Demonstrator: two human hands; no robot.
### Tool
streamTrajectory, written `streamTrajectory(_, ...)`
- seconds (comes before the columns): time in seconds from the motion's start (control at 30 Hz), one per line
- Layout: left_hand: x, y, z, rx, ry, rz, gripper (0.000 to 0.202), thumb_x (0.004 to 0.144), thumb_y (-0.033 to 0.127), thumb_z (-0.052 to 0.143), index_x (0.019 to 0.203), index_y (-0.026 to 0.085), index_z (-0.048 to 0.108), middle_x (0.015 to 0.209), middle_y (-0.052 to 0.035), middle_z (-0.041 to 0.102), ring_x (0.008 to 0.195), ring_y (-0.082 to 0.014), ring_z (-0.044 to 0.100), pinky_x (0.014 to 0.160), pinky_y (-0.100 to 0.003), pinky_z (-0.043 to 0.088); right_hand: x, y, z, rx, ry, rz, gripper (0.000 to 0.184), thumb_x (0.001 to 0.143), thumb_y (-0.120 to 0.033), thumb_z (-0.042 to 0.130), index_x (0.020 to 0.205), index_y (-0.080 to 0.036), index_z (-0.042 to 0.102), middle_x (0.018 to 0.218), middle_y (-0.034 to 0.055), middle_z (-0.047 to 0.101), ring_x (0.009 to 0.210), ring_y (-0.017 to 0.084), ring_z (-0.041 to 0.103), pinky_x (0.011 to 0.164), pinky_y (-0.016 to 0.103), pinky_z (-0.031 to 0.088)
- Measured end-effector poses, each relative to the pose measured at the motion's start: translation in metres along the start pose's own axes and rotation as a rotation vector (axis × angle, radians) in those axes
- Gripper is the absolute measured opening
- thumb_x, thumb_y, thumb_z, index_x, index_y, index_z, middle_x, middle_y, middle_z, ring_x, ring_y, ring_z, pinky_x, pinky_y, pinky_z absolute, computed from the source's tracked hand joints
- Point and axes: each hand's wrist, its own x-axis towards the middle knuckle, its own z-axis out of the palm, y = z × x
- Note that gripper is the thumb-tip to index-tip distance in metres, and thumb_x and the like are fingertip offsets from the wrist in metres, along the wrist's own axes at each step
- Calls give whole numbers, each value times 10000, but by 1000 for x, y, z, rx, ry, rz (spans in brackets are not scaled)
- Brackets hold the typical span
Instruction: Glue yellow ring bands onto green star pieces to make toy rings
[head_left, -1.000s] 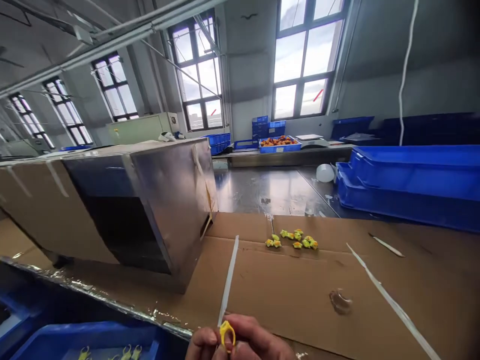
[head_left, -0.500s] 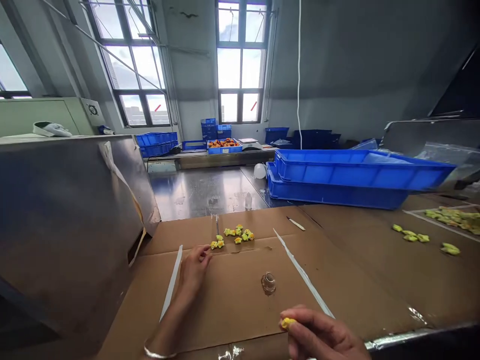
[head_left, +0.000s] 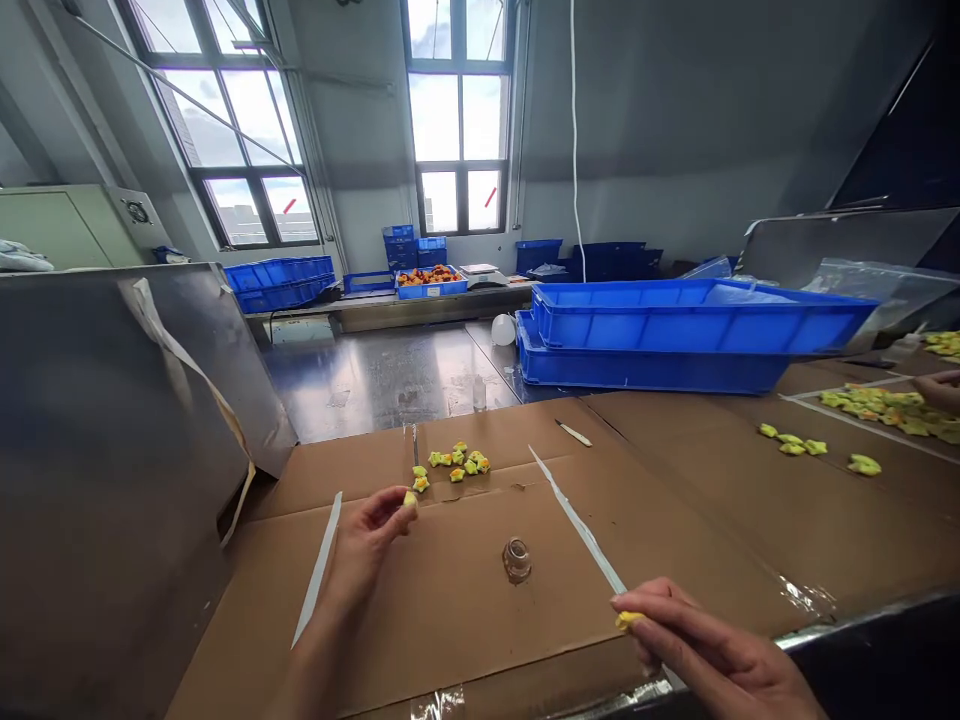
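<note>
My left hand is closed in a pinch on a small yellow-green piece, just above the cardboard. Right beyond it lies a loose group of similar star-shaped yellow-green pieces with orange spots. Near the front edge, my right hand grips another small yellow piece between thumb and fingers. What these pieces are made of I cannot tell. Between the hands a small clear glass cup stands on the cardboard.
White tape strips mark the cardboard. A thin pointed tool lies farther back. Stacked blue trays stand behind. At right, more pieces lie near another person's hand. A metal box borders the left.
My left hand has picked up one piece from the near left of the group. My right hand has moved right with its yellow piece. Another person's hand has come into view at right.
</note>
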Motion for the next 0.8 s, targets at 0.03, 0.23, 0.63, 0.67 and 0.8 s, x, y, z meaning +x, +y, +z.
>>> streamTrajectory(0.03,-22,0,6,-101,3,-24,332,767,401,678,1021,189,658,1006,-66,724,888,-200,672,816,-337,526,1,-2,0,-4,-21,-2,170,690,-394,784,812,-276,784,744,41,614,638,180,559,577,220,511)
streamTrajectory(0.23,-130,-10,54,-883,139,-487,353,475,208,899,801,263,775,818,-40,782,715,-162,725,632,-173,571,2,-8,26,74,-175,151,210,710,-401,780,761,-199,751,561,30,621,582,178,583,565,243,504)
streamTrajectory(0.63,-167,-20,80,-1073,153,-698,352,448,111,896,753,242,777,857,-55,782,620,-142,711,524,-128,552,-9,9,55,229,-277,432,268,709,-367,806,792,-128,717,581,19,668,554,106,581,562,180,458)
streamTrajectory(0.67,-167,-20,80,-1065,150,-715,376,439,95,896,761,250,777,860,-49,782,641,-156,722,547,-137,564,-9,10,54,229,-270,438,269,707,-365,808,785,-126,712,576,18,667,544,104,580,557,182,457)
streamTrajectory(0.8,-164,-16,81,-1030,174,-720,406,408,141,909,785,214,775,805,-41,782,625,-176,724,531,-162,585,-6,13,52,221,-258,448,292,713,-388,800,776,-123,693,561,19,660,519,107,578,544,194,458)
